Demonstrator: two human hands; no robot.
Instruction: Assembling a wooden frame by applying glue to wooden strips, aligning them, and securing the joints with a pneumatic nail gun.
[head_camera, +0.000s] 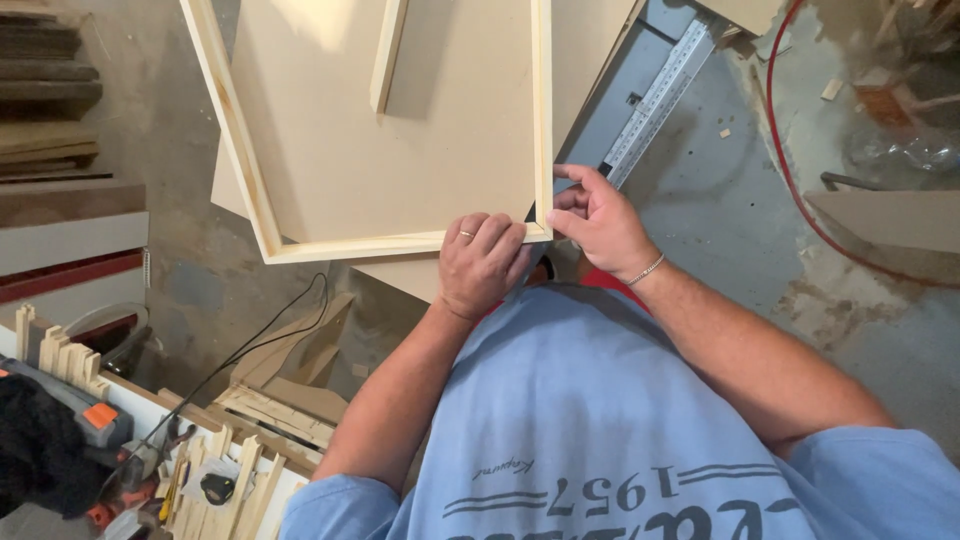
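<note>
Wooden frame (400, 243) corner, both hands (482, 262) pinching (knuckles up)

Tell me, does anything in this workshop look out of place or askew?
One loose wooden strip lies slanted inside the wooden frame, not lined up with its sides. Both hands, left hand and right hand, sit at the frame's near corner.

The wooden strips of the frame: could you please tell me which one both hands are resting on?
The near strip, the one running crosswise closest to the person. The left hand and right hand meet at its right corner; the two side strips and the loose strip inside go untouched.
</note>
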